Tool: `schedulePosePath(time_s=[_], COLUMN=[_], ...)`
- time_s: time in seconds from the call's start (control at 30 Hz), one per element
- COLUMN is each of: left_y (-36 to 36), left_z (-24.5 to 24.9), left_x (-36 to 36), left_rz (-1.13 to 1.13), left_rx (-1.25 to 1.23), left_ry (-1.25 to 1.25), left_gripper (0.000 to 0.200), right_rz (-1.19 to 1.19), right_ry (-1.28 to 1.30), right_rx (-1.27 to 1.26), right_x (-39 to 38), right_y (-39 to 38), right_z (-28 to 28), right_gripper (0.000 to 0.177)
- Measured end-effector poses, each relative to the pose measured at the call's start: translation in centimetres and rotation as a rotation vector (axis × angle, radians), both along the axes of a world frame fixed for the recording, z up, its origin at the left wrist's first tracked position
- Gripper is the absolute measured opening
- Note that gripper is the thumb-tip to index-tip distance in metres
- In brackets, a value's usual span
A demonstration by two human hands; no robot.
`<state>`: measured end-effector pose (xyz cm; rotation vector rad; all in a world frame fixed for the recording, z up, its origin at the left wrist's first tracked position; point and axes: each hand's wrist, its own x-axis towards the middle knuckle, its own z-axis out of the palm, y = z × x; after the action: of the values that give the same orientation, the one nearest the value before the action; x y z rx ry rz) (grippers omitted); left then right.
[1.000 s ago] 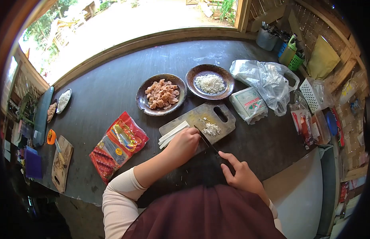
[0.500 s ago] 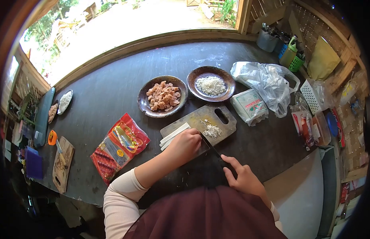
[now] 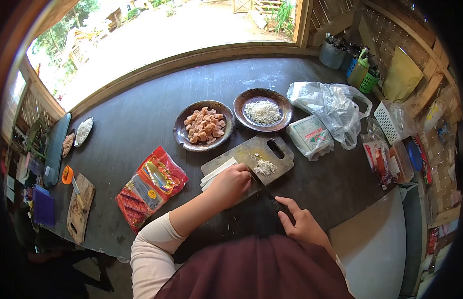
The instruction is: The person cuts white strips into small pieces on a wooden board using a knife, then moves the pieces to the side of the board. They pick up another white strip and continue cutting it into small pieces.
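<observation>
My left hand [image 3: 232, 184] presses closed fingers on white strips [image 3: 219, 170] that lie on a worn cutting board [image 3: 236, 151]. Closed round the handle of a dark knife [image 3: 262, 185] is my right hand [image 3: 302, 222]; the blade rests beside my left fingertips. Thin white shreds [image 3: 264, 168] lie to the right of the blade on the board. Behind the board stand a plate of pinkish-brown pieces [image 3: 205, 125] and a plate of fine white shreds [image 3: 262, 112].
A red food packet [image 3: 151, 188] lies left of the board. Plastic bags [image 3: 331, 109] and a wrapped white package [image 3: 310, 135] are at its right. At the far left are a smaller wooden board [image 3: 81, 209], an orange-handled tool [image 3: 67, 174] and a small white-filled dish [image 3: 83, 131].
The view has shifted slightly, so the table things appear a little lower. Both hands keep nearly the same position, on the strips and the knife. A dark shape now shows at the lower left.
</observation>
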<state>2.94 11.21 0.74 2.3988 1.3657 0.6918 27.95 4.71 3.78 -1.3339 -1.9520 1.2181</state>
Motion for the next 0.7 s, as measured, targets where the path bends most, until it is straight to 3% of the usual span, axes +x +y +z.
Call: schedulePosePath(time_s=[0.53, 0.7], left_y=[-0.1, -0.1], left_z=[0.2, 0.4], left_x=[0.1, -0.1], left_rz=[0.001, -0.053], left_rx=[-0.031, 0.02], left_ry=[0.002, 0.101], left_gripper=[0.009, 0.008], right_rz=[-0.008, -0.011], right_ry=[-0.041, -0.046], right_rx=[-0.058, -0.079], right_x=[-0.1, -0.2], right_y=[-0.5, -0.6], right_z=[1.2, 1.6], right_gripper=[0.042, 0.042])
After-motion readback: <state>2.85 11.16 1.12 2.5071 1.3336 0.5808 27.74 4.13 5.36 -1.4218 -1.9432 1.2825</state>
